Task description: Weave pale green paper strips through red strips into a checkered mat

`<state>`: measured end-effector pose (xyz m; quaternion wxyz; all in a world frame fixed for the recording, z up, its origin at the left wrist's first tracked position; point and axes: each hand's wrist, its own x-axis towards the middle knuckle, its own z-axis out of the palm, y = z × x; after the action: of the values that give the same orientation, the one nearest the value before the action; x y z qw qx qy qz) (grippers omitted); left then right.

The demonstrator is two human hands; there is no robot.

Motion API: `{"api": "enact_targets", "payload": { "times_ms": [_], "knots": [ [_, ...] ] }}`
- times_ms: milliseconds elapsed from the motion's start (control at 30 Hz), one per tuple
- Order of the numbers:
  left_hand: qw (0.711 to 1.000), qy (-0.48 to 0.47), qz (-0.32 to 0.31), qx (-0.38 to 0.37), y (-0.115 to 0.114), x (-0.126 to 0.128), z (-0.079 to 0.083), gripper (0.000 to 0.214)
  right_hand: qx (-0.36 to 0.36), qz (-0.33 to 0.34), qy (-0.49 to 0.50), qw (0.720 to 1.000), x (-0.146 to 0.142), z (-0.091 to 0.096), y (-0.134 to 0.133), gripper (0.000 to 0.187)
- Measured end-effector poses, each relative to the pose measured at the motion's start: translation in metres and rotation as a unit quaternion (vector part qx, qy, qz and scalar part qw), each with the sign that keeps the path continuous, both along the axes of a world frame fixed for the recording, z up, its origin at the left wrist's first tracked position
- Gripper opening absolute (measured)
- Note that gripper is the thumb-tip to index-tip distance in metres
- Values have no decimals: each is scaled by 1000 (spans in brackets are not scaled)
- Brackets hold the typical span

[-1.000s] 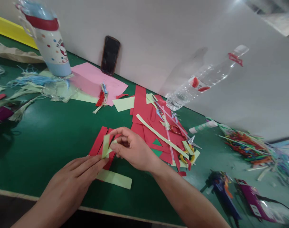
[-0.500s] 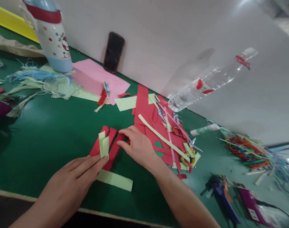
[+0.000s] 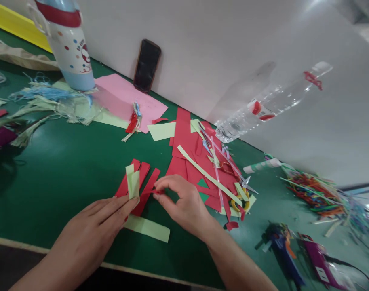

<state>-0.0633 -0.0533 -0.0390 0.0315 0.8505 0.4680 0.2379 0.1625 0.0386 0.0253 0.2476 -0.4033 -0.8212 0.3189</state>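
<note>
My left hand (image 3: 90, 230) lies flat on the green table, fingers stretched out, its fingertips pressing the lower end of a folded pale green paper strip (image 3: 132, 184) that stands up over several red paper strips (image 3: 142, 182). My right hand (image 3: 184, 204) is closed in a pinch on the edge of one red strip, just right of the folded green one. A longer pale green strip (image 3: 148, 228) lies flat beneath both hands.
A heap of red and green paper scraps (image 3: 202, 161) with scissors (image 3: 232, 171) lies right of my hands. A clear bottle (image 3: 263, 107), a phone (image 3: 147, 64), a dotted flask (image 3: 70, 42), pink paper (image 3: 123, 99), shredded strips (image 3: 47, 103), a glue gun (image 3: 281, 246) and coloured sticks (image 3: 317, 188) surround them.
My right hand let go of the green strip's upper end, dropped to the red strips and now pinches one. The green strip stays folded under my left fingertips.
</note>
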Motion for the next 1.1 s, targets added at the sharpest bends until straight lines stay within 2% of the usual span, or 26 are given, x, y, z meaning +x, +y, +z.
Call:
{"api": "enact_targets", "payload": {
  "times_ms": [100,233,567,833,1100],
  "knots": [
    [1000,-4,19,-9,-2,0,-2,50,-25,30,24,999,5,9,-15,10],
    [1000,-15,21,-8,-2,0,-1,48,-39,90,28,995,7,13,-27,14],
    [999,-25,38,17,1,4,5,40,0,194,9,981,12,11,-35,15],
    [999,-23,22,-9,-1,2,-1,50,32,225,17,974,12,7,-38,11],
    [996,-64,29,-53,-3,2,-6,30,34,236,5,971,11,6,-38,9]
  ]
}}
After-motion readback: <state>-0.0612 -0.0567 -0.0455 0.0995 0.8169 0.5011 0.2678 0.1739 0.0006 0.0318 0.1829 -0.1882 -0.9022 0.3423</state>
